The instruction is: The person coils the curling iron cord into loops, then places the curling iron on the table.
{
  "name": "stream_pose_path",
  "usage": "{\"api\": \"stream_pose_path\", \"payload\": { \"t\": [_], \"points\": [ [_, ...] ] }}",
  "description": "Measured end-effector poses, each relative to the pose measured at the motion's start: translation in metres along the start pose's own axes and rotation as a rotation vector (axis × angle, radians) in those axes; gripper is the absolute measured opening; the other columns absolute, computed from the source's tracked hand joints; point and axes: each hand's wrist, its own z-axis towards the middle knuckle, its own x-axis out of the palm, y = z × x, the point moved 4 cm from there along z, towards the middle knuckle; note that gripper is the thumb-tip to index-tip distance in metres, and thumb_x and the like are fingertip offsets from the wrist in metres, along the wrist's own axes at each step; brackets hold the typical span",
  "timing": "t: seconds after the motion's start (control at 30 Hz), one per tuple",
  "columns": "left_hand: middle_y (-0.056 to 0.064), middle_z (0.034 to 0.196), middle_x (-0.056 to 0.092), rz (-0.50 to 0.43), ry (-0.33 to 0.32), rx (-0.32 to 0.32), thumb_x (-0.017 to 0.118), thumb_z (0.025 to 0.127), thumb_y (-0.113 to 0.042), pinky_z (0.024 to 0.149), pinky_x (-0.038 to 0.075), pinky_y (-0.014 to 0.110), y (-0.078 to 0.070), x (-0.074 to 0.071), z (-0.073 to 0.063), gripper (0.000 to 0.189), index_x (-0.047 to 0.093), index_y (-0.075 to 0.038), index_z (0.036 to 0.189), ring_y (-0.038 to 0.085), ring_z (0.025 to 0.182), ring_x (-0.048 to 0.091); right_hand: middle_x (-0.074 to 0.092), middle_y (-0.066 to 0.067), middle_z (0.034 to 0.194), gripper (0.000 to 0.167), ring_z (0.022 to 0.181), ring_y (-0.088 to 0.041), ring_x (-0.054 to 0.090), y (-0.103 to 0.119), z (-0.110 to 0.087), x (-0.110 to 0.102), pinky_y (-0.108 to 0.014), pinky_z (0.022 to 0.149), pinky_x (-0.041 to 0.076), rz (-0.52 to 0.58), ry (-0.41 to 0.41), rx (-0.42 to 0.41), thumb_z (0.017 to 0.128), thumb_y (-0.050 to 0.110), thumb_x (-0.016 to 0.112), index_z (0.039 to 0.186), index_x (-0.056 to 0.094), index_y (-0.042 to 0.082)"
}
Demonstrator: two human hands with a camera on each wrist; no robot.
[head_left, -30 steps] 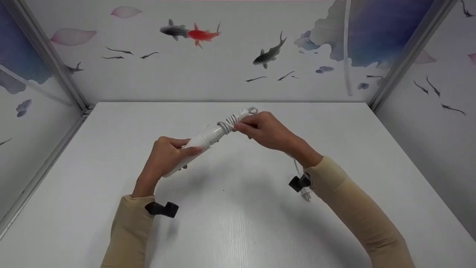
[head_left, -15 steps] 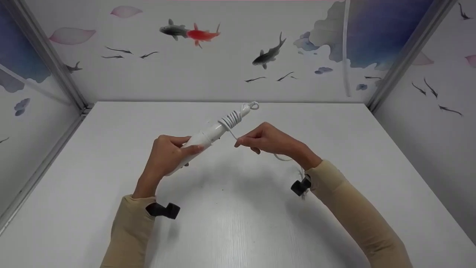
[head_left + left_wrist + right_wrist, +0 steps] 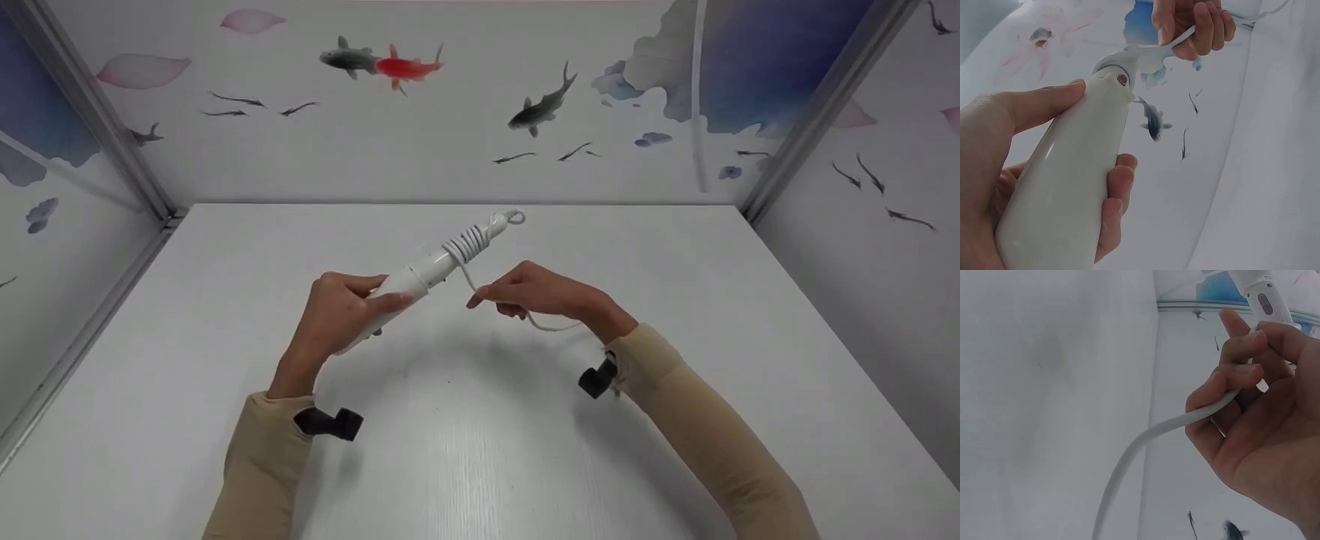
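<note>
My left hand (image 3: pixel 337 311) grips the wide end of a white stick-shaped electrical appliance (image 3: pixel 431 268), tilted up to the right above the table. White cord (image 3: pixel 466 244) is wound in several turns round its narrower part, and a small loop of cord shows at the tip. Below and right of the coils, my right hand (image 3: pixel 536 289) pinches the cord between curled fingers. From the right wrist view, the cord (image 3: pixel 1168 424) runs across the fingers and hangs away downward. In the left wrist view, the appliance's body (image 3: pixel 1067 169) has a small dark oval near its neck.
A white table (image 3: pixel 450 450) lies beneath both hands. Behind it and at the sides stand white panels (image 3: pixel 442 150) with printed fish and petals. Metal frame posts run along the corners. A black wrist mount (image 3: pixel 330 424) sticks out from the left sleeve, another (image 3: pixel 598 377) from the right.
My right hand has moved from the coils down and away, drawing a length of cord out from the appliance. The left hand has stayed nearly still. The cord's plug has passed behind the right wrist.
</note>
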Motion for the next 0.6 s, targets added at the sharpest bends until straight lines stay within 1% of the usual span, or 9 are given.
{"api": "stream_pose_path", "payload": {
  "t": [0.07, 0.17, 0.27, 0.33, 0.4, 0.47, 0.53, 0.6],
  "points": [
    [0.022, 0.126, 0.067, -0.008, 0.007, 0.003, 0.08, 0.084, -0.04, 0.065, 0.057, 0.03, 0.0, 0.0, 0.0, 0.061, 0.064, -0.005, 0.132, 0.029, 0.083, 0.068, 0.046, 0.003, 0.067, 0.034, 0.07, -0.013, 0.045, -0.002, 0.002, 0.001, -0.032, 0.069, 0.041, -0.005, -0.003, 0.016, 0.102, 0.042, 0.053, 0.107, 0.078, 0.02],
    [0.024, 0.124, 0.068, -0.042, 0.021, 0.022, 0.08, 0.084, -0.038, 0.064, 0.058, 0.03, -0.001, 0.0, 0.0, 0.059, 0.065, -0.005, 0.131, 0.028, 0.08, 0.068, 0.051, 0.003, 0.068, 0.042, 0.071, -0.014, 0.048, -0.006, 0.004, 0.001, -0.033, 0.071, 0.041, -0.03, -0.029, 0.046, 0.101, 0.048, 0.054, 0.099, 0.079, 0.015],
    [0.024, 0.119, 0.069, -0.07, 0.029, 0.063, 0.08, 0.084, -0.036, 0.063, 0.057, 0.031, -0.003, -0.001, -0.001, 0.055, 0.067, -0.005, 0.128, 0.026, 0.075, 0.068, 0.048, 0.004, 0.062, 0.052, 0.067, -0.014, 0.046, -0.011, 0.006, -0.001, -0.032, 0.07, 0.04, -0.063, -0.065, 0.075, 0.098, 0.055, 0.054, 0.088, 0.078, 0.01],
    [0.024, 0.117, 0.07, -0.078, 0.034, 0.087, 0.08, 0.084, -0.034, 0.062, 0.057, 0.031, -0.003, -0.001, -0.001, 0.054, 0.068, -0.004, 0.127, 0.025, 0.073, 0.067, 0.044, 0.005, 0.06, 0.055, 0.065, -0.014, 0.043, -0.015, 0.007, -0.001, -0.031, 0.069, 0.038, -0.066, -0.077, 0.09, 0.098, 0.056, 0.054, 0.085, 0.075, 0.006],
    [0.024, 0.117, 0.07, -0.068, 0.044, 0.099, 0.08, 0.084, -0.034, 0.062, 0.057, 0.031, -0.002, 0.001, -0.001, 0.054, 0.068, -0.004, 0.127, 0.025, 0.074, 0.068, 0.042, 0.006, 0.061, 0.054, 0.067, -0.014, 0.042, -0.018, 0.008, -0.001, -0.03, 0.069, 0.039, -0.068, -0.076, 0.095, 0.099, 0.053, 0.054, 0.087, 0.072, 0.003],
    [0.024, 0.117, 0.07, -0.058, 0.053, 0.096, 0.08, 0.084, -0.035, 0.062, 0.057, 0.03, -0.001, 0.004, 0.0, 0.055, 0.068, -0.003, 0.127, 0.025, 0.076, 0.068, 0.042, 0.005, 0.067, 0.049, 0.073, -0.014, 0.044, -0.019, 0.008, -0.001, -0.029, 0.073, 0.042, -0.066, -0.058, 0.088, 0.101, 0.046, 0.054, 0.094, 0.072, 0.002],
    [0.025, 0.117, 0.07, -0.05, 0.056, 0.083, 0.08, 0.084, -0.035, 0.062, 0.057, 0.03, 0.0, 0.004, 0.0, 0.056, 0.067, -0.003, 0.128, 0.025, 0.076, 0.068, 0.05, 0.003, 0.078, 0.043, 0.083, -0.015, 0.049, -0.019, 0.009, -0.002, -0.031, 0.08, 0.047, -0.063, -0.041, 0.081, 0.103, 0.039, 0.053, 0.104, 0.072, 0.001],
    [0.024, 0.117, 0.07, -0.052, 0.062, 0.072, 0.08, 0.084, -0.035, 0.062, 0.057, 0.03, 0.0, 0.004, 0.001, 0.056, 0.067, -0.003, 0.128, 0.025, 0.077, 0.067, 0.059, -0.004, 0.092, 0.037, 0.093, -0.019, 0.053, -0.019, 0.009, -0.003, -0.036, 0.091, 0.049, -0.057, -0.039, 0.074, 0.104, 0.034, 0.053, 0.111, 0.072, 0.002]
  ]
}}
